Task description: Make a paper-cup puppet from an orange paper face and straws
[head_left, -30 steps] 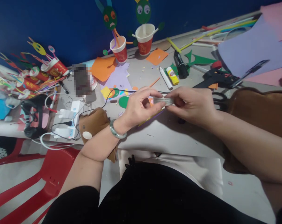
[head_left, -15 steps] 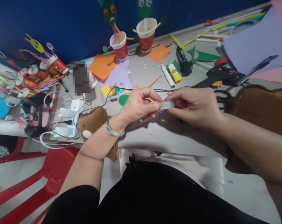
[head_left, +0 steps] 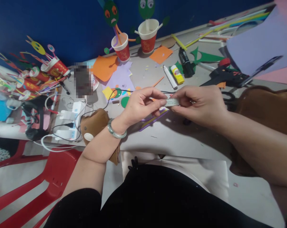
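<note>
Between my two hands, above the table, is a small pale strip with faint print (head_left: 172, 102). My left hand (head_left: 143, 104), with a bangle at the wrist, pinches its left end. The fingers of my right hand (head_left: 198, 101) are closed on its right end. Below my left fingers lie purple and yellow strips (head_left: 153, 120) on the table, partly hidden by the hand. Just left of that hand is a green paper circle (head_left: 126, 102). What exactly the pale strip is, I cannot make out.
Behind my hands are a white marker (head_left: 170, 77), a yellow glue stick (head_left: 177, 74) and a black glue gun (head_left: 225, 74). Two red paper cups (head_left: 148, 42) with paper figures stand at the back. A power strip (head_left: 76, 120) and cables lie left, near a red chair (head_left: 60, 164).
Both hands have shifted slightly right, and the pale strip now lies more level between them. The purple and yellow strips below show a little more.
</note>
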`<state>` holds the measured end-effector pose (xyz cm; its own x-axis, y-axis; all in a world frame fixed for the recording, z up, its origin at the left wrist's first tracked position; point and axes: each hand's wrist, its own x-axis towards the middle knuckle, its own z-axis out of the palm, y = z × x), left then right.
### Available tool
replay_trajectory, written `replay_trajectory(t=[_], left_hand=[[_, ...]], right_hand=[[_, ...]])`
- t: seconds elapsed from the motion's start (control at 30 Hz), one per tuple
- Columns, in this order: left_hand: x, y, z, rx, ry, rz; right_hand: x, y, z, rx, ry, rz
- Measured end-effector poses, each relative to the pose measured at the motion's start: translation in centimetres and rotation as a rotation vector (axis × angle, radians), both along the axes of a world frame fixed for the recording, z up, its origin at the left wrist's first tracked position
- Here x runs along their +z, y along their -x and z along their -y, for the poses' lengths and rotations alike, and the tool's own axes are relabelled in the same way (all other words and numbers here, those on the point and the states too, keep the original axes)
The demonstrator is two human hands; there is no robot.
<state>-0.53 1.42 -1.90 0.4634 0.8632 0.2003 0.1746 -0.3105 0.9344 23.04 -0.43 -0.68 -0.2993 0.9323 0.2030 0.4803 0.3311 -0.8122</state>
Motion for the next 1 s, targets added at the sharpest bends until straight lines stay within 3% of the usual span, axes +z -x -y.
replay_trajectory(t=[0.23,0.4,0.57,0.77,1.0], left_hand=[[0.1,0.1,-0.1,-0.018,-0.059,-0.022],[1.0,0.5,-0.1,-0.084,-0.034,-0.090],[1.8,0.8,-0.3,-0.160,-0.143,-0.211],[2.1,1.1,-0.5,-0.227,-0.241,-0.274],[1.6,0.8,-0.2,-0.163,-0.350,-0.247]], right_hand=[[-0.8,-0.5,-0.9,0.096,-0.177,0.084],[-0.8,-0.8,-1.2,0.165,-0.214,0.209],[-1.0,-0.9,-1.5,0.265,-0.367,0.274],[-1.0,-1.0,-1.4,0.271,-0.329,0.231],[-0.5,-0.7,-0.9,0.145,-0.170,0.117]])
